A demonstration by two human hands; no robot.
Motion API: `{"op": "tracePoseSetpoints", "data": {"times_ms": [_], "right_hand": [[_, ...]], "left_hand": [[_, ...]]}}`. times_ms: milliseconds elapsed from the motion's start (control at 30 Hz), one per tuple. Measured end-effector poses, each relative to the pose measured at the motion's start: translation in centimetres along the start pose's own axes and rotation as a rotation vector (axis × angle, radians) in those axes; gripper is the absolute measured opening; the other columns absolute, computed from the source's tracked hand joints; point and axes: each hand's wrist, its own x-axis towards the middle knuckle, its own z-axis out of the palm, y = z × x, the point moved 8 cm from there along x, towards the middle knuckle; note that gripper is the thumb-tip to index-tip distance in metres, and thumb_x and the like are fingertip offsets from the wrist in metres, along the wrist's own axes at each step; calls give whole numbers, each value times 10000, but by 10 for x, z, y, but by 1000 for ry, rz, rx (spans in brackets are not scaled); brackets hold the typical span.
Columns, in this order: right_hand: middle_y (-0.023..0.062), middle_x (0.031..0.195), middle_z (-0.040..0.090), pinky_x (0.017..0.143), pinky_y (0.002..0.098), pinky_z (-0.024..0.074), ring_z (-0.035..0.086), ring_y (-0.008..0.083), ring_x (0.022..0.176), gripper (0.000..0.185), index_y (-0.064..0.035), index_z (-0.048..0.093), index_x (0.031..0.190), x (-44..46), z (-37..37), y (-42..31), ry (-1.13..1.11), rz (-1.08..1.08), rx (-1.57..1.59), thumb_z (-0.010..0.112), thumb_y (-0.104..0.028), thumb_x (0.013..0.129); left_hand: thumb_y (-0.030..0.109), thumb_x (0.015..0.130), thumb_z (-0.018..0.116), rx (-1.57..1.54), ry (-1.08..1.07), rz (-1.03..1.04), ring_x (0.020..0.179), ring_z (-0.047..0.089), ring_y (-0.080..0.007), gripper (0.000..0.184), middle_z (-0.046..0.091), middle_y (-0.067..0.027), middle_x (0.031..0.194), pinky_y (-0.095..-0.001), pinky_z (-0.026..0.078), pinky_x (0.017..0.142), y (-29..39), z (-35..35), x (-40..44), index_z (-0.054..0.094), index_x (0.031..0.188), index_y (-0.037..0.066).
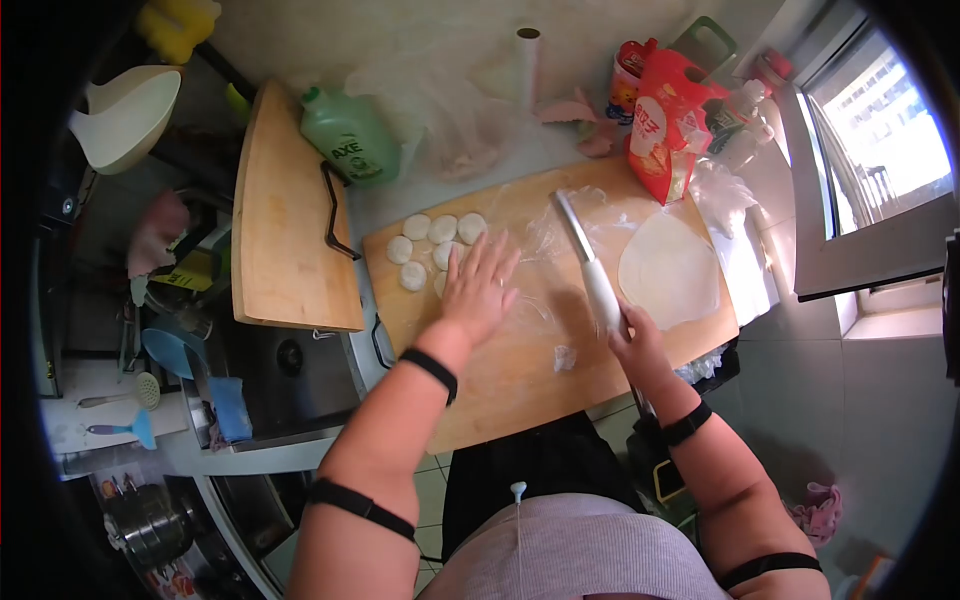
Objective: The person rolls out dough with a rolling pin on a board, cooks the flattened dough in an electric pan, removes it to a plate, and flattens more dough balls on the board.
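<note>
My left hand (480,290) lies with fingers spread at the edge of a group of small flattened dough rounds (443,229), partly covering some of them. Whether it presses on one underneath is hidden. In my right hand (640,345) is a rolling pin (598,285) with a white section and metal ends, held slanting above the wooden board (480,400). To the right of the pin, a large thin sheet of rolled dough (670,268) rests flat on the board. Flour smears and a small whitish scrap (565,358) show on the wood.
Behind the board stand a green AXE bottle (350,138), a plastic bag (460,125), a cardboard roll (527,65) and a red flour bag (668,125). Another wooden board (290,220) leans at left over the sink (285,375). An open window (880,130) is at right.
</note>
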Motion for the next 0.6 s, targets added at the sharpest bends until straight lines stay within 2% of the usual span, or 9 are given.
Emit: {"op": "tracePoseSetpoints", "data": {"times_ms": [67,167,233,333,400,467,500,567,600], "right_hand": [[162,970,580,821,359,477,592,273,900,529,8,520,1298,14,-2,3,33,59,-3,654,-91,796],[170,1014,586,845,365,479,597,289,932,524,12,520,1297,25,-8,-4,137,91,-2,648,-104,802],[178,1031,583,851,377,483,599,310,943,522,6,523,1292,25,-7,-2,179,151,-79,654,-100,798],[168,1021,587,860,359,482,600,279,957,497,32,527,1275,19,8,8,210,172,-146,656,-80,808],[172,1028,579,854,365,485,597,296,955,501,31,525,1275,18,17,10,229,152,-158,654,-66,801],[176,1035,571,849,371,488,594,312,952,505,29,523,1275,18,22,9,246,133,-179,652,-52,794],[184,1031,566,849,381,489,588,332,949,516,29,519,1277,19,23,5,253,132,-197,646,-37,782],[191,1026,562,849,390,490,582,352,946,527,29,514,1280,20,30,4,255,129,-216,641,-23,771],[204,1038,553,850,399,482,568,369,953,516,34,517,1265,22,39,6,243,70,-292,633,-16,764]], "left_hand": [[295,908,542,116,-161,-71,1443,174,-230,553,263,-11,1542,-529,123,1160,-17,12,26,411,1429,166],[303,922,508,220,-173,-136,1445,166,-218,533,267,9,1540,-514,119,1166,-51,18,30,411,1427,161],[296,926,500,219,-163,-121,1443,174,-219,522,276,11,1534,-512,131,1164,-60,16,17,415,1423,161],[282,929,490,225,-134,-86,1435,198,-224,499,301,13,1520,-511,156,1159,-73,17,-14,428,1407,153],[276,930,489,228,-110,-65,1430,215,-228,488,317,12,1511,-512,170,1155,-75,18,-32,437,1397,144],[190,920,501,111,-103,-27,1404,278,-253,456,360,-27,1485,-521,206,1141,-67,18,-46,459,1369,123],[190,920,501,111,-101,-30,1404,278,-253,456,360,-27,1485,-521,206,1141,-58,12,-53,459,1369,123],[117,905,521,-138,71,43,1367,342,-293,447,389,-112,1458,-505,249,1129,-21,-14,-66,470,1347,73],[117,905,521,-138,73,37,1367,342,-293,447,389,-112,1458,-505,249,1129,-8,-9,-76,470,1347,73]]}}
